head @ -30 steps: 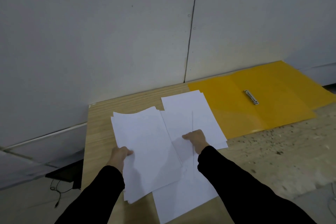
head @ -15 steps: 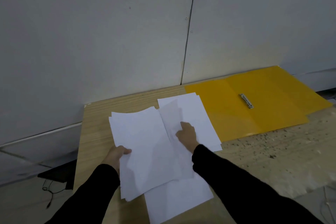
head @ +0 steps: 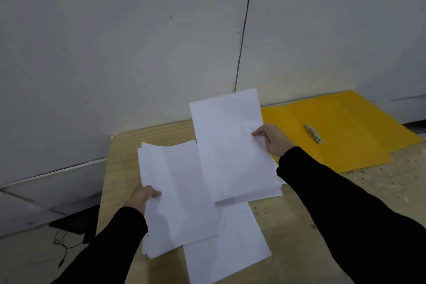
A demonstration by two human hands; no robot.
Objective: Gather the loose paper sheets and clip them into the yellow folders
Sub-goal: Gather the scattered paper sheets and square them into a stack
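Now the left hand grips a stack of white sheets at its left edge, thumb on top; the right hand pinches a second bundle at its right edge, held tilted above the worktop, its lower left part overlapping the stack; beneath both, one sheet lies flat near the front edge; further right an open yellow folder lies against the wall, its metal clip on the middle fold.
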